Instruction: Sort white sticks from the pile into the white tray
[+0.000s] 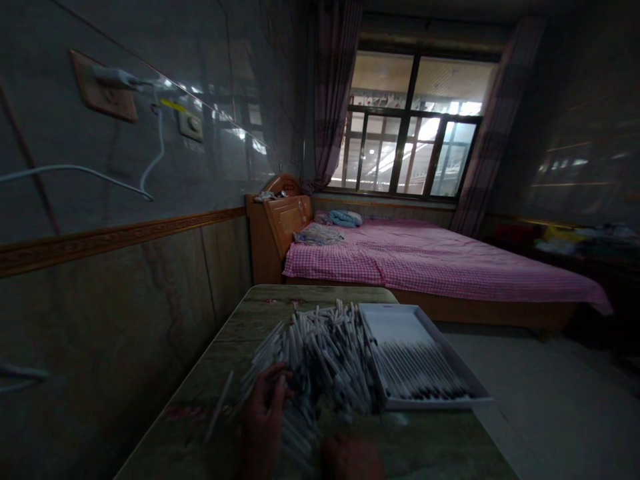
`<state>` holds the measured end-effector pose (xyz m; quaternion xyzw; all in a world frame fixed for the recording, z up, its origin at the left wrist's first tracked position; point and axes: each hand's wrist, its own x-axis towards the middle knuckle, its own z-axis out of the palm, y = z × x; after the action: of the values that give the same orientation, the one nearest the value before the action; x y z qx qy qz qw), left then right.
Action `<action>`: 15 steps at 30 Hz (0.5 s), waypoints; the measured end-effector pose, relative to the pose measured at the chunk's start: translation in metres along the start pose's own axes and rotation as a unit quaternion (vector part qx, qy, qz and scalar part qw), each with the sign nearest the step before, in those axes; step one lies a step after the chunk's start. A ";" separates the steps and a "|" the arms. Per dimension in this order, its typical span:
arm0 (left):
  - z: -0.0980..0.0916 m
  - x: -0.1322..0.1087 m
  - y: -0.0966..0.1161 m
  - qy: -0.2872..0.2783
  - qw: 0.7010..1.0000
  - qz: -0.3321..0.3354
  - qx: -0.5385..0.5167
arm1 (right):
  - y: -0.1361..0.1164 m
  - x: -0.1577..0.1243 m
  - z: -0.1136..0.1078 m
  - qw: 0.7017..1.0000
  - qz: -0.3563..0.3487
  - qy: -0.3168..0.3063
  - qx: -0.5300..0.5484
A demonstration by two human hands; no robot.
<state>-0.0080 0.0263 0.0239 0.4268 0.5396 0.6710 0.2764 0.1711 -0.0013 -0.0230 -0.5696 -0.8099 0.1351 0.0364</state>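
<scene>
A big loose heap of thin white pens or pen parts lies on a dim table. My left hand rests at the near left edge of the heap, fingers curled onto a few of the pieces. My right hand shows only partly at the bottom edge, dark and blurred, just below the heap; its fingers are hidden. To the right of the heap stands a shallow white tray with a row of the same pieces laid side by side in its near half.
A tiled wall runs close along the left of the table, with a socket, plug and white cables. Behind the table stands a bed with a pink checked sheet, then a window. Bare floor lies to the right.
</scene>
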 end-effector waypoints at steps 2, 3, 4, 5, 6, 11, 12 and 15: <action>0.000 -0.001 0.000 0.002 1.000 0.003 0.001 | 0.005 -0.002 -0.001 0.999 -0.007 0.019 0.051; 0.000 -0.001 -0.001 0.008 1.000 0.007 0.004 | 0.006 -0.004 -0.002 0.995 -0.004 0.039 0.092; 0.000 -0.002 -0.001 0.015 1.000 0.011 0.008 | 0.008 -0.005 -0.002 0.988 0.002 0.065 0.143; 0.001 -0.002 -0.002 0.024 1.000 0.014 0.011 | 0.009 -0.006 -0.002 0.975 0.004 0.098 0.197; 0.001 -0.003 -0.003 0.032 0.999 0.016 0.013 | 0.009 -0.006 -0.002 0.959 0.004 0.133 0.252; 0.002 -0.005 -0.009 0.047 0.999 0.011 -0.008 | 0.006 0.000 -0.007 0.858 0.022 0.263 0.441; 0.002 -0.005 -0.010 0.044 0.999 0.011 -0.007 | 0.006 0.002 -0.009 0.845 0.037 0.274 0.457; 0.004 -0.008 -0.011 0.031 1.000 0.001 0.001 | 0.005 0.005 -0.013 0.820 0.069 0.284 0.492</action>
<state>-0.0021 0.0244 0.0114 0.4066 0.5485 0.6833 0.2585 0.1765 0.0072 -0.0120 -0.5432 -0.5480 0.3503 0.5310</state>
